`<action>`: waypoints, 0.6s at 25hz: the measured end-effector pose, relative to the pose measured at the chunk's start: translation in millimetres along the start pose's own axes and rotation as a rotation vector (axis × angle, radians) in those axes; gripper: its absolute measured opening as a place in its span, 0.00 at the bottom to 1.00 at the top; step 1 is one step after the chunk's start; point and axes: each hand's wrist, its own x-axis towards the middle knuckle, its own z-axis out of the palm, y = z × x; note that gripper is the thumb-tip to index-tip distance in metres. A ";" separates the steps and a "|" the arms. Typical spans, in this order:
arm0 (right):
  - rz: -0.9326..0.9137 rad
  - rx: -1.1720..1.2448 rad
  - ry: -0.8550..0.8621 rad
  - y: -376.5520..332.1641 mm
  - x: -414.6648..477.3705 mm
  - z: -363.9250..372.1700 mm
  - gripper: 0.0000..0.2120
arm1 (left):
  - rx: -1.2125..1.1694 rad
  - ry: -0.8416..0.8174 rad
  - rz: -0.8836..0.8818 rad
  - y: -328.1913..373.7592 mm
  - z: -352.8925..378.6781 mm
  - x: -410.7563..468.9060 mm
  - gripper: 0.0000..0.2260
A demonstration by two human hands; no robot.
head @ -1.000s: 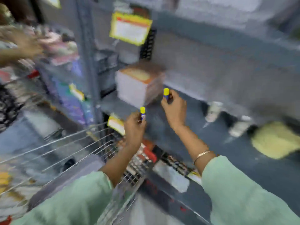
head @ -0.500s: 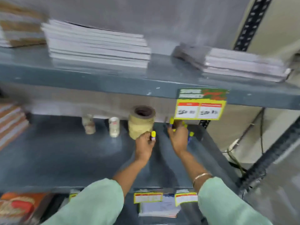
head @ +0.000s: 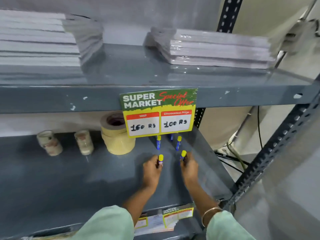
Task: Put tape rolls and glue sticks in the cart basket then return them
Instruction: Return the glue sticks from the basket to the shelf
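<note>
Yellow-capped glue sticks, one clamped upright in each hand: left hand (head: 152, 168), right hand (head: 189, 168), low over the grey shelf (head: 69, 179). Return step, apparently. Next: stand both beside the shelved glue sticks (head: 158, 142), right of the tape rolls (head: 117, 135).

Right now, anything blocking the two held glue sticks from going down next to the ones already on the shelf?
Nothing visible. The left hand and right hand each hold a glue stick above bare shelf, just in front of the standing glue sticks. The tape stack sits off to the left, and the price sign hangs above.
</note>
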 end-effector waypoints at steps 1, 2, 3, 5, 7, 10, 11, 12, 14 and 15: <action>0.005 -0.018 -0.007 4.0 1.1 1.5 0.06 | 0.001 0.000 -0.004 -0.5 3.5 1.1 0.09; 0.011 -0.027 -0.015 7.2 2.9 2.7 0.03 | 0.003 -0.003 -0.003 -1.2 6.3 2.6 0.07; 0.021 -0.030 -0.018 9.4 4.4 4.2 0.02 | 0.015 -0.007 0.000 -1.7 8.2 3.9 0.05; 0.023 -0.038 -0.018 11.8 7.3 5.3 0.03 | 0.022 -0.018 0.008 -1.9 10.6 6.2 0.02; 0.016 -0.049 -0.026 12.3 8.8 4.0 0.03 | -0.002 -0.017 0.001 -1.8 12.2 6.8 0.03; 0.014 0.005 -0.042 10.9 9.2 0.2 0.12 | -0.118 -0.009 -0.055 2.7 9.7 1.5 0.13; 0.001 0.034 -0.023 4.3 6.5 -2.7 0.18 | -0.154 0.007 -0.066 4.3 5.2 -1.8 0.15; -0.023 0.055 0.011 -2.9 4.7 -5.8 0.24 | -0.175 0.029 -0.065 4.5 -0.8 -5.0 0.18; -0.122 0.031 0.086 -24.9 0.5 -15.7 0.30 | -0.176 0.064 -0.027 6.3 -17.7 -11.7 0.21; -0.200 0.005 0.103 -41.1 -4.2 -17.4 0.31 | -0.165 0.091 -0.006 5.0 -32.7 -15.7 0.22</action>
